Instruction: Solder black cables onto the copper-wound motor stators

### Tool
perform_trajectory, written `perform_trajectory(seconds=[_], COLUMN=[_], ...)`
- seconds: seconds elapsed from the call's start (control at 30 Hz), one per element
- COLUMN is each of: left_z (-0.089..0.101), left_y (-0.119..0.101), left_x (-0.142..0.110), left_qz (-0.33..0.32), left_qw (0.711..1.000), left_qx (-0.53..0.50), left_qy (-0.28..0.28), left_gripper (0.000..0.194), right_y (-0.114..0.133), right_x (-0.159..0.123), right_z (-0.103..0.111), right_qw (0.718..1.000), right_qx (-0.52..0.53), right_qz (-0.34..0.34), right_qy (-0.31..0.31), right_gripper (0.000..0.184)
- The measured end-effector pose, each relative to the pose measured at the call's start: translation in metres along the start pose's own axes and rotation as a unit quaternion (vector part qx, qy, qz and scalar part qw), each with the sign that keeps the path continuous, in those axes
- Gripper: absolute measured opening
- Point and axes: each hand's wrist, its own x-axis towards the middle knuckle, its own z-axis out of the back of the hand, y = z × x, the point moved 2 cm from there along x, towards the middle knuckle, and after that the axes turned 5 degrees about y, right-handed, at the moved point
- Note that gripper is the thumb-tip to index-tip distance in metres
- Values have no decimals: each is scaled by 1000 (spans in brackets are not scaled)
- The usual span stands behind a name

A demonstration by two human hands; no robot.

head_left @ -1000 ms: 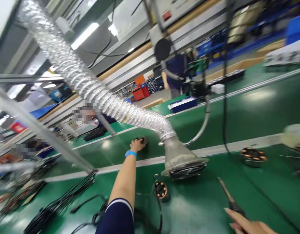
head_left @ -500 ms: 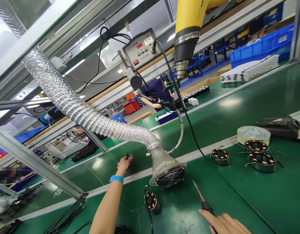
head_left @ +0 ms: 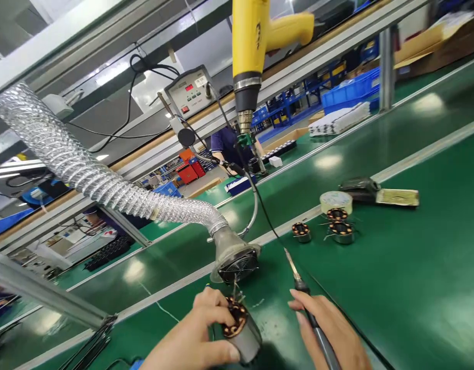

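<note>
My left hand [head_left: 196, 331] is closed around a motor stator [head_left: 248, 340], a grey metal cylinder with copper windings on its top and thin wire ends sticking up. Its fingers curl over the rim and the thumb presses the side. My right hand [head_left: 333, 331] grips a soldering iron [head_left: 302, 285] by its dark handle, the metal tip pointing up and away, apart from the stator. Just beyond the stator, a fume extractor hood [head_left: 227, 252] with a black fan grille [head_left: 239, 267] hangs from a silver flexible duct [head_left: 117, 192].
Several more stators [head_left: 341, 234] stand at the right beside a tape roll [head_left: 335, 200] and a dark tool [head_left: 358, 190]. Overhead hangs a yellow heat gun [head_left: 248, 46]; a soldering station [head_left: 189, 92] sits behind. A black cord [head_left: 266, 208] crosses the bench. A co-worker [head_left: 225, 141] is across.
My left hand has come back from the far strip and now holds a stator close to me. My right hand has raised the soldering iron. The view has shifted right.
</note>
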Motion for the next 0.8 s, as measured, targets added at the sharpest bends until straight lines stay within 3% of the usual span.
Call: perform_trajectory(seconds=[0.07,0.2,0.37,0.5,0.6,0.7,0.8], left_z=[-24,-58,-74,-83,-77,-50,-12], left_y=[-13,-27,-43,-51,-45,-20,31], left_x=[30,90,127,123,105,77,47], left_qz=[-3,-14,19,2,-99,-133,-39], left_qw=[999,983,956,969,990,982,969], left_qx=[48,180,270,232,86,-17,-41], left_qy=[20,7,-114,-82,-51,-134,-239], left_gripper=[39,34,40,60,66,44,30], right_y=[-3,-6,-5,-3,-4,-5,-8], right_x=[4,9,11,5,2,2,2], right_z=[6,14,19,21,18,9,-2], right_qw=[1000,997,996,997,995,994,986], right_qx=[-10,-43,-50,-46,-62,-78,-106], right_qz=[-12,-19,-8,-33,-65,-62,-17], right_qy=[-26,-67,-75,-51,-31,40,128], right_gripper=[26,25,22,23,37,37,28])
